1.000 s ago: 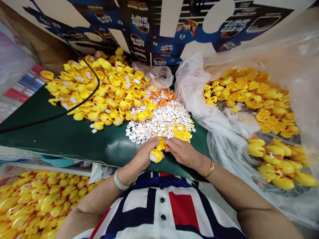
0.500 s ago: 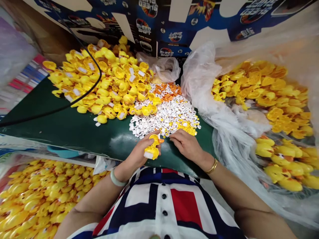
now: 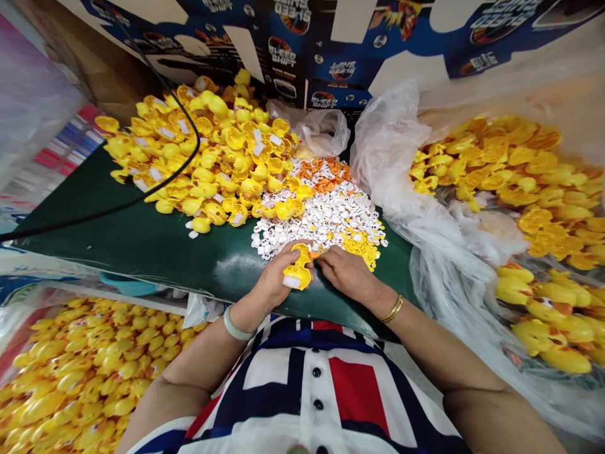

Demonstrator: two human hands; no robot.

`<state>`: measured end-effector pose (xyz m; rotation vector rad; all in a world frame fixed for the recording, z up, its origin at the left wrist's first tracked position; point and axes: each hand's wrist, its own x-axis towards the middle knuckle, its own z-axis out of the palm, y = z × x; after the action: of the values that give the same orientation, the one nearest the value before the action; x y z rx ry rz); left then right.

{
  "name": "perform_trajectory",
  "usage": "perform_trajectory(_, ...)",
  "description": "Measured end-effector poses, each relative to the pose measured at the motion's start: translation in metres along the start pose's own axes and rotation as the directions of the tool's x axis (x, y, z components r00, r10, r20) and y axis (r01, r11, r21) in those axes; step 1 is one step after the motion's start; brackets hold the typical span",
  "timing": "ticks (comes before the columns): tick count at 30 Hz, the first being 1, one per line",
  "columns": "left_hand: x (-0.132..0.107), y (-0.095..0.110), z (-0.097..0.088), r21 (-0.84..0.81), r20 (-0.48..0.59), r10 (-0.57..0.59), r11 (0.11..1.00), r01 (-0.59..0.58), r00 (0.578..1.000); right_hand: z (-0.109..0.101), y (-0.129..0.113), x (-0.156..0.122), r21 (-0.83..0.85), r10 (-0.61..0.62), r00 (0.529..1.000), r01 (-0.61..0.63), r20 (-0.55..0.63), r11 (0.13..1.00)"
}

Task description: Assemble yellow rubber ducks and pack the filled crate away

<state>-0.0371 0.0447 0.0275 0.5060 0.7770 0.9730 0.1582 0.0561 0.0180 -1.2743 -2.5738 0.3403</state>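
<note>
Fingers (image 3: 282,260) of the left hand (image 3: 270,280) pinch a hollow yellow duck half (image 3: 301,272), its open side up, above the near edge of the table (image 3: 142,236). A white pad (image 3: 292,281) sits in its wider lower end. The right hand (image 3: 352,274) has its fingers curled close together at the orange bill (image 3: 314,255) on the duck's side; whether they grip it cannot be told.

Just beyond the hands, small white pieces with black dots (image 3: 326,217) are spread in a loose heap, with orange pieces (image 3: 326,176) at its back and tiny yellow pieces (image 3: 362,246) at its right near side. Behind lies a crumpled clear bag (image 3: 328,132).

To the right, a large, wrinkled, see-through plastic bag (image 3: 392,170) gapes wide. Inside are glossy, cupped yellow shells (image 3: 510,157) and, nearer, rounder duck bodies (image 3: 548,315) with orange bills. At lower left, below the table's level, an open container (image 3: 16,318) is filled with smooth yellow ducks (image 3: 89,353).

Left of the white pieces rises a pile of yellow duck shells (image 3: 212,164), many cupped, several bearing white rectangular pads. Flat printed cardboard (image 3: 340,66) in blue and black, with pale cut-outs, stands behind the smooth, dark green tabletop.
</note>
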Motion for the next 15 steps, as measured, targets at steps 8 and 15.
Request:
perform_trajectory(8,0.020,0.000,0.022,-0.172,-0.152,0.053,0.982,-0.080,0.987,-0.011,-0.021,-0.020,-0.046,-0.283,0.881,0.288,-0.380,0.957)
perform_trajectory(15,0.021,-0.008,0.034,-0.158,-0.210,0.032,0.985,-0.066,0.977,-0.003,-0.015,-0.026,-0.171,-0.327,0.907,0.289,-0.267,0.942)
